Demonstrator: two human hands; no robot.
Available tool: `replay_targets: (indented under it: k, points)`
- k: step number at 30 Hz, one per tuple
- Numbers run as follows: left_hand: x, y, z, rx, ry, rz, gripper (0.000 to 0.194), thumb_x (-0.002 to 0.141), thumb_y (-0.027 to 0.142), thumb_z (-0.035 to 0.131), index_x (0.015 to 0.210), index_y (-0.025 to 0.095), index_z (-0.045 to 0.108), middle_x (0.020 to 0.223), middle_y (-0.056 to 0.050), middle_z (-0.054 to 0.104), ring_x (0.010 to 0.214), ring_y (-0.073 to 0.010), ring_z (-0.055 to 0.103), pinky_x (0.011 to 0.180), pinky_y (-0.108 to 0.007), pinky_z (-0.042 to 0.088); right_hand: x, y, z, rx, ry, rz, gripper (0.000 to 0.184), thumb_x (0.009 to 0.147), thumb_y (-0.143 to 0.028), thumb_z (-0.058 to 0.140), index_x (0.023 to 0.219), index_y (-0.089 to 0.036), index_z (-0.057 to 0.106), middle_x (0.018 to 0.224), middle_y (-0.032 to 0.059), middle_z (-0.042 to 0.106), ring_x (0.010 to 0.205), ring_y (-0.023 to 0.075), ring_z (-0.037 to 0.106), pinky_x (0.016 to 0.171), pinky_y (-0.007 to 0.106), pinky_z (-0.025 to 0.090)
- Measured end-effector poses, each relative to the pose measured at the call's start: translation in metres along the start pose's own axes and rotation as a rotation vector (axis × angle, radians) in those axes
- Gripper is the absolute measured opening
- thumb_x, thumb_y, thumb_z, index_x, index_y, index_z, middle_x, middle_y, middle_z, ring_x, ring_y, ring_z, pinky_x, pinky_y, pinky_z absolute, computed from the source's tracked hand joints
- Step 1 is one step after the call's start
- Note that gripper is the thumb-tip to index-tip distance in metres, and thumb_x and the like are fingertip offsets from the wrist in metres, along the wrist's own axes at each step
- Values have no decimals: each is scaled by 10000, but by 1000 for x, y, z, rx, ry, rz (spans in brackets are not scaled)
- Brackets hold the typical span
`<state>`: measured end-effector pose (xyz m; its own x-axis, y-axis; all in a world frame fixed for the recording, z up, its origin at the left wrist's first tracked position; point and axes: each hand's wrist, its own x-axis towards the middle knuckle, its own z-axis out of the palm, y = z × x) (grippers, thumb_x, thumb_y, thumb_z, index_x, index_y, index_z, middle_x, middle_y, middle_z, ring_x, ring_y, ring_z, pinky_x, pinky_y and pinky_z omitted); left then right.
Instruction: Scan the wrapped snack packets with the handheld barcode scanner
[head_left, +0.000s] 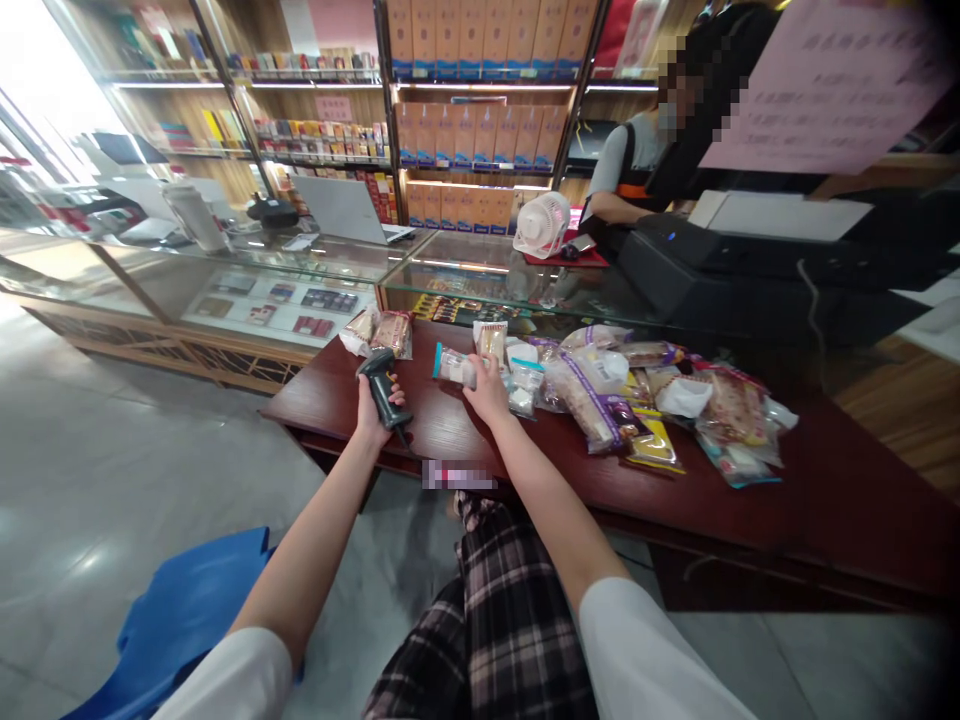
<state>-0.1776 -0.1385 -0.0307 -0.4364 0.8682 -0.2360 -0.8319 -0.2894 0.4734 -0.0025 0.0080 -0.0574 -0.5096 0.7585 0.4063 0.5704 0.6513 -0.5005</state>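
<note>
My left hand [373, 410] is wrapped round the handle of a black barcode scanner [384, 385], held above the left part of the dark red wooden table [442, 430]. In my right hand [488, 390] is a small clear packet with a blue edge [452, 366], gripped at its right end. Just behind that hand stands a cream-coloured snack packet [491, 340]. Another clear packet with a blue top [524, 385] lies right of my fingers. Beyond the scanner rest a few brown-and-clear snack bags [392, 333].
Several snack bags, among them a purple-edged bag [589, 405] and a yellow packet [656, 440], pile up on the table's right. Glass display counters [300, 262] stand behind. A white fan [541, 224], a black printer [750, 250] and another person [626, 165] are farther back. A blue chair [191, 610] stands lower left.
</note>
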Motion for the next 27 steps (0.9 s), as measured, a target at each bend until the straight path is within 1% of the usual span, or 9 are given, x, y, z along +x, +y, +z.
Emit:
replay_targets:
  k: [3,6,9,13,17,20,22,24,27]
  points:
    - [-1,-6,1,209,-96,1,626,1010,618,247,968,106,606,623,-7,515,407,-85,435,400,-209,424,-1,0,-3,-11,-12,35,624,811,-121,583,1413,-225,457,1420,144,441,1081,268,625,866,385,554]
    - [-1,-12,3,396,-181,-10,613,1000,623,286,993,108,618,618,-15,546,383,-109,445,397,-252,447,-2,-2,-3,-25,-6,18,628,823,-115,560,1431,-210,438,1370,152,472,1076,276,623,879,397,554]
    - [-1,-14,4,505,-207,-33,610,982,650,320,960,114,611,589,-10,545,362,-114,446,391,-258,446,-2,-3,-2,-47,7,-60,632,833,-101,531,1447,-213,427,1363,148,477,1101,276,610,923,406,542]
    - [0,-14,5,552,-229,-26,604,962,679,350,899,128,591,561,3,532,349,-105,439,389,-247,441,-2,-5,-2,-70,10,-130,615,840,-79,494,1443,-185,439,1339,157,499,1139,278,587,984,417,516]
    - [3,-15,4,547,-208,-42,603,946,693,378,879,134,594,558,4,528,341,-104,439,375,-245,432,-3,-8,-5,-82,-3,-128,621,842,-99,496,1454,-192,442,1356,156,502,1172,285,573,1007,414,492]
    - [4,-16,2,518,-187,-61,612,960,676,355,885,125,610,556,-8,530,335,-110,440,360,-249,420,-4,-11,-11,-107,2,-125,603,855,-145,514,1452,-210,456,1368,156,518,1237,301,533,1062,442,435]
    - [4,-16,1,478,-186,-62,608,963,665,362,923,117,624,572,-16,542,341,-115,447,363,-257,426,-4,-10,-16,-125,60,-89,581,864,-188,533,1441,-200,472,1416,170,495,1299,321,486,1122,500,358]
    - [3,-15,1,425,-179,-55,603,961,661,378,974,114,632,597,-20,552,353,-122,454,371,-268,434,-2,-8,-21,-143,176,-5,603,872,-241,551,1461,-164,447,1506,201,412,1379,352,410,1165,569,269]
    - [0,-13,3,330,-144,-11,604,964,664,368,999,122,631,615,-9,543,371,-113,444,385,-258,433,0,-2,-28,-188,331,115,719,886,-275,546,1536,-76,311,1603,254,257,1499,384,224,1194,631,165]
